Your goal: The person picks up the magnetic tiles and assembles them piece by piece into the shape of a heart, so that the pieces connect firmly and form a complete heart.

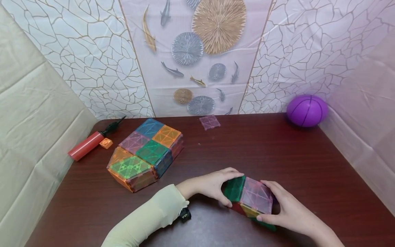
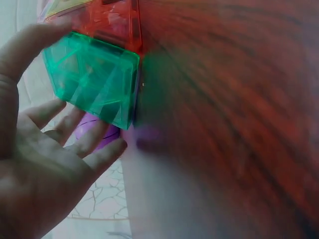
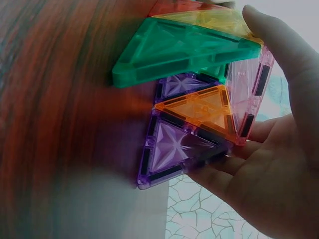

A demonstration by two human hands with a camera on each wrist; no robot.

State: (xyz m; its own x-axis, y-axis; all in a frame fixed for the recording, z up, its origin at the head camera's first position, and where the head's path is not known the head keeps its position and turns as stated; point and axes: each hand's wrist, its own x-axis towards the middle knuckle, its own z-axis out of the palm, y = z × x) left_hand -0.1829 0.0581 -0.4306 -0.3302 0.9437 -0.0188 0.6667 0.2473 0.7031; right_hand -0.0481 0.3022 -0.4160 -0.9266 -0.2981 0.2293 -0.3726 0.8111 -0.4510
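Observation:
Both hands hold a small box-like structure of translucent magnetic tiles, with a pink square tile (image 1: 256, 195) on top. My left hand (image 1: 213, 185) spans its left end, thumb and fingers on opposite sides of a green tile (image 2: 92, 79); a red tile (image 2: 112, 22) adjoins it. On the other end, my right hand (image 1: 290, 207) grips with the thumb at the near top edge and fingers on the far side. The right wrist view shows that end: a green triangular tile (image 3: 184, 47) sticks out, beside an orange triangle (image 3: 202, 112) and a purple triangle (image 3: 174, 144).
A larger, flat magnetic-tile structure (image 1: 151, 151) stands on the left of the dark wooden table (image 1: 197, 151). Beyond it lie a red hand pump (image 1: 86, 145) and a small orange block (image 1: 106, 143). At the back are a loose pink tile (image 1: 210, 122) and a purple ball (image 1: 307, 110).

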